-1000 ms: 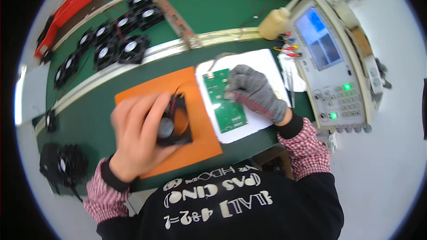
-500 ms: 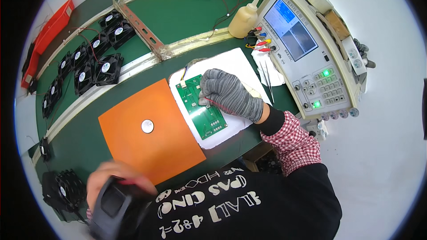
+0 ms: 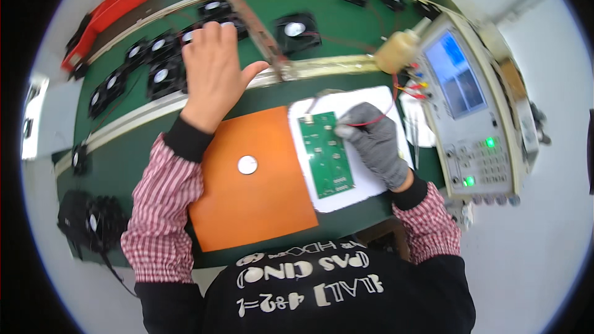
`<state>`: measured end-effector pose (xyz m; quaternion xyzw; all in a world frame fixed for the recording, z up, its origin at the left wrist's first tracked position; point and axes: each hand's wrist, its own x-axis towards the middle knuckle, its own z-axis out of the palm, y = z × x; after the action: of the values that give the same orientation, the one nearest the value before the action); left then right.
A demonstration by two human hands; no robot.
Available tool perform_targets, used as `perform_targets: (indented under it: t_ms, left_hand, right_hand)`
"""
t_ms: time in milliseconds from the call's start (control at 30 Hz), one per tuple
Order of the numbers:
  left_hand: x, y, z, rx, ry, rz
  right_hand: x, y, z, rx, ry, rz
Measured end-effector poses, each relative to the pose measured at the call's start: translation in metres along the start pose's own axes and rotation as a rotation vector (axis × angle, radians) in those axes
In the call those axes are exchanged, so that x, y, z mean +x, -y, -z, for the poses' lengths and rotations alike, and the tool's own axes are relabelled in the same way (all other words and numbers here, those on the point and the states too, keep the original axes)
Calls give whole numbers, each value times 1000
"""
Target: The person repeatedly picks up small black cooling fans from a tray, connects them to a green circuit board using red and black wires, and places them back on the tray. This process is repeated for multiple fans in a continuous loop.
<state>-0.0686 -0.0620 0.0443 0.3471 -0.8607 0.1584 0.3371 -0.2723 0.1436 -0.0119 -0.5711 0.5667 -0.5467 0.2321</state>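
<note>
My bare left hand (image 3: 213,71) is stretched out, palm down, fingers together and thumb apart, over black cooling fans (image 3: 162,76) at the far left. It holds nothing. My right hand (image 3: 374,145), in a grey knit glove, is closed at the right edge of a green circuit board (image 3: 328,156), pinching a thin red wire (image 3: 391,106). That wire curves up toward the bottle; its pinched end is hidden by the fingers. The board lies on a white pad (image 3: 371,195). Another black fan (image 3: 297,32) rests right of the metal bar, its lead trailing rightward.
An orange mat (image 3: 247,210) bears a white disc (image 3: 247,164). A metal bar (image 3: 257,28) crosses the back rails. At right stand a squeeze bottle (image 3: 396,52), tweezers (image 3: 416,139) and a test instrument (image 3: 470,105) with lit screen. A red bin (image 3: 114,9) and stacked fans (image 3: 93,219) are left.
My left hand has let go of the black fan it held low at left and reached far forward. A fan now lies right of the metal bar. The whole view has shifted.
</note>
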Motion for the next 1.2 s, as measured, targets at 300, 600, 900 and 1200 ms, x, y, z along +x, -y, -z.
perform_targets:
  t_ms: [300, 600, 900, 1200]
  left_hand:
    - [-50, 14, 51, -263, 267, -263]
    - [-112, 25, 119, -272, 67, -502]
    - [-115, -8, 114, -283, 101, -230]
    - [-102, -9, 86, -808, 489, -49]
  right_hand:
    - [1, 25, -2, -330, -63, 290]
    - [1, 38, 3, -454, 228, 591]
    - [8, 19, 5, -133, 171, -104]
    - [1, 0, -1, -156, 192, -29]
